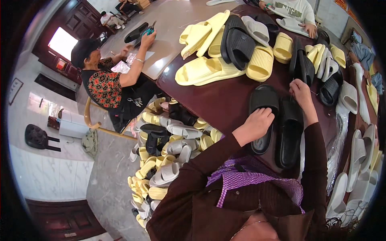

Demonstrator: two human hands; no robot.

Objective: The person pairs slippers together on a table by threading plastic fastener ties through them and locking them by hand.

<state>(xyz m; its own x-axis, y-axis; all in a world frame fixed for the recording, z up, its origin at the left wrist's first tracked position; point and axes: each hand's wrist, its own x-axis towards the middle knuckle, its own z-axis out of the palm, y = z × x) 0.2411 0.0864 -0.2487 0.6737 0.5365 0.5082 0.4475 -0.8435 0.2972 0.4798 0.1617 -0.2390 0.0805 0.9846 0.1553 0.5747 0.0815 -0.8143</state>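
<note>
Two black slippers lie side by side on the dark red table in front of me, toes pointing away. My left hand is on the left slipper, its fingers curled together at the rear edge of the strap. Beyond the strap of the right slipper, my right hand is raised with fingers pinched. A thin dark line shows beneath those fingertips, too fine to name. Close ahead lies a heap of yellow, grey and black slippers.
More slippers and clear plastic wrap lie to the right. Many slippers are piled on the floor at left. A person sits at left holding teal-handled snippers; another person's hand is across the table.
</note>
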